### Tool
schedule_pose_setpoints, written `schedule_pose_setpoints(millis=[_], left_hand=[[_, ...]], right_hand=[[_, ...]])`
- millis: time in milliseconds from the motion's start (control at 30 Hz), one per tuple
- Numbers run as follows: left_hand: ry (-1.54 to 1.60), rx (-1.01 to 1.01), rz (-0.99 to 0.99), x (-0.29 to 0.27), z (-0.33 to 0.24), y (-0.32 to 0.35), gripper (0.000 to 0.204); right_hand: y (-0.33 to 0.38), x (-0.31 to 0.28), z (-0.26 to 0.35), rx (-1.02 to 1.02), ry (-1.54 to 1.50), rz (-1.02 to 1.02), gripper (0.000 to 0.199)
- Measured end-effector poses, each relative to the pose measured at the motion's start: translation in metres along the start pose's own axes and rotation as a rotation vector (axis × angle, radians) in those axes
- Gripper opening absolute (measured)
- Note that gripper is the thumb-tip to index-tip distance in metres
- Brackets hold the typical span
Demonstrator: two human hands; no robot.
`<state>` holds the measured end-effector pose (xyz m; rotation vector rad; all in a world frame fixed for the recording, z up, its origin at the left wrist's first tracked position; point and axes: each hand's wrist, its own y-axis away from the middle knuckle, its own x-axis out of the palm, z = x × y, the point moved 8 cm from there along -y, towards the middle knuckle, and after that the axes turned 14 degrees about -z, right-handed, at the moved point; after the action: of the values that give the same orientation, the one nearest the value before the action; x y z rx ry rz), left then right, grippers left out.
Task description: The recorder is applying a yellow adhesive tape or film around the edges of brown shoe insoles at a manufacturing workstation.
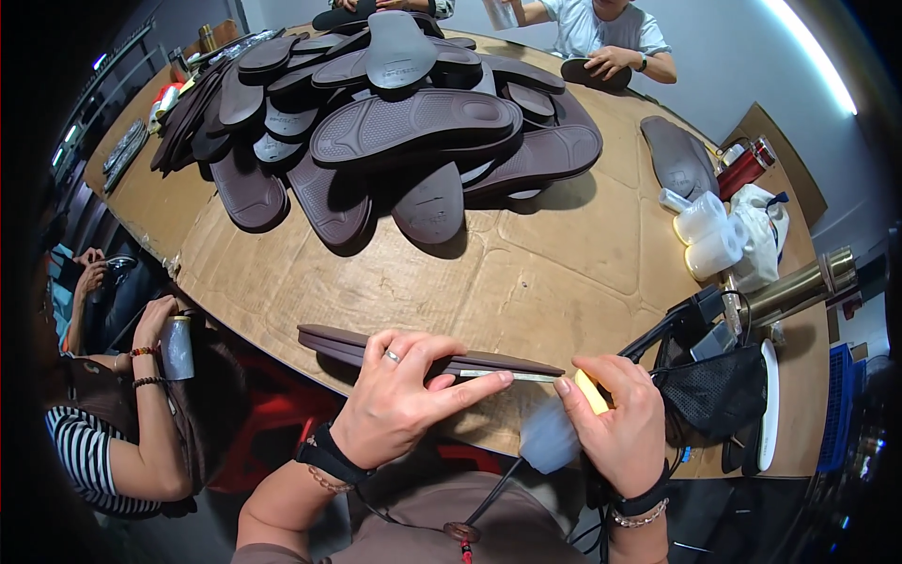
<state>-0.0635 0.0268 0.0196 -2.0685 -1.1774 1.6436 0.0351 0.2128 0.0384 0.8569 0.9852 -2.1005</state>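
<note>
My left hand (pixel 399 390) grips a pair of dark brown shoe soles (pixel 329 346), pressed together and tilted on edge at the table's near edge. Its index finger stretches along a narrow pale strip (pixel 534 376) on their side. At the right end of the soles, my right hand (pixel 615 414) is closed around something with a yellow end (pixel 591 393). A translucent, blurred roll-like body (pixel 550 437) shows beside the right palm and looks like part of the same thing. Farther off lies a large heap of brown soles (pixel 413 132).
Right of me are clear film rolls (pixel 714 249), a red flask (pixel 747 167), a brass-coloured cylinder (pixel 789 291), a black mesh pouch (pixel 709 395) and a single sole (pixel 678 160). A co-worker in stripes (pixel 94 451) sits at left; another person (pixel 611 42) works across the table.
</note>
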Motion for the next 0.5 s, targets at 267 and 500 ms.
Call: schedule_pose_setpoints(millis=[267,500], left_hand=[[0.007,-0.001,-0.001,0.002,0.001,0.001,0.060],[0.000,0.008,-0.031,0.004,0.002,0.003,0.063]], right_hand=[[0.002,0.005,-0.008,0.051,-0.075,0.034,0.034],[0.002,0.009,-0.014,0.077,-0.112,0.071,0.037]])
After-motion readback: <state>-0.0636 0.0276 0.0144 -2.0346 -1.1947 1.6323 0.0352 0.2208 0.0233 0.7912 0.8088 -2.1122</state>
